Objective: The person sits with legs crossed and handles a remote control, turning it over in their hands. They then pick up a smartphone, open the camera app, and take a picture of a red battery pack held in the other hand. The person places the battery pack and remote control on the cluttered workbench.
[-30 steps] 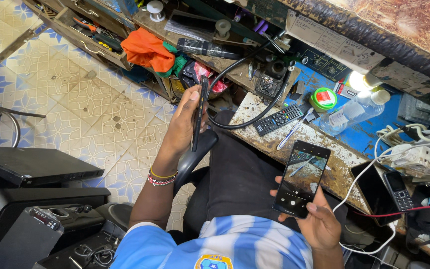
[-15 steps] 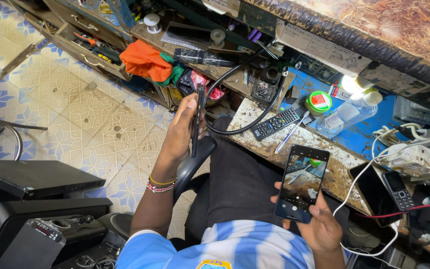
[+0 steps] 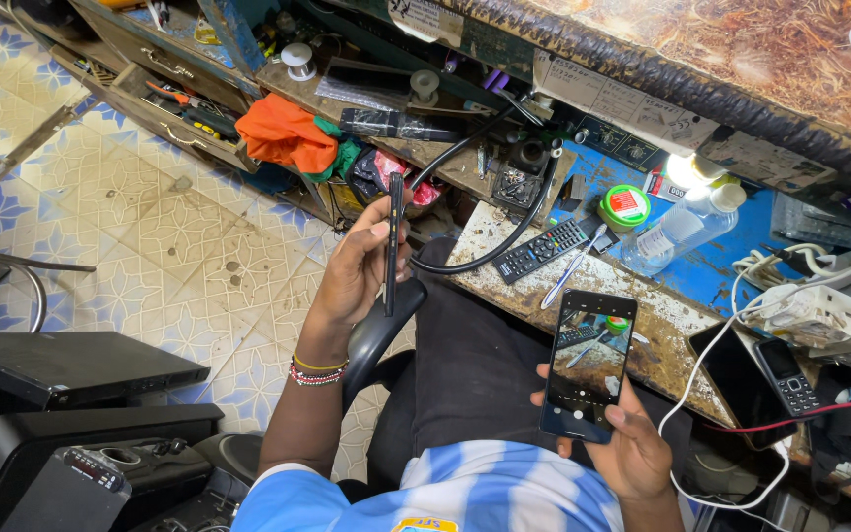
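Observation:
My left hand (image 3: 357,271) holds a thin black phone (image 3: 393,241) upright and edge-on, out over the tiled floor beside my knee. My right hand (image 3: 632,448) grips a second black smartphone (image 3: 588,365) near my lap; its lit screen shows a camera picture of the workbench. Beaded bracelets circle my left wrist. I sit in dark trousers and a blue-and-white striped shirt at a worn workbench (image 3: 662,325).
On the bench lie a black remote control (image 3: 542,250), a pen, a green round tin (image 3: 625,206), a clear plastic bottle (image 3: 677,229), a keypad phone (image 3: 788,376) and white cables. An orange cloth (image 3: 283,133) sits on a cluttered shelf. Black equipment boxes (image 3: 61,369) stand on the floor at left.
The view has shifted slightly. My left hand with the thin phone stays raised; my right hand has drawn the lit smartphone a little lower and nearer my lap.

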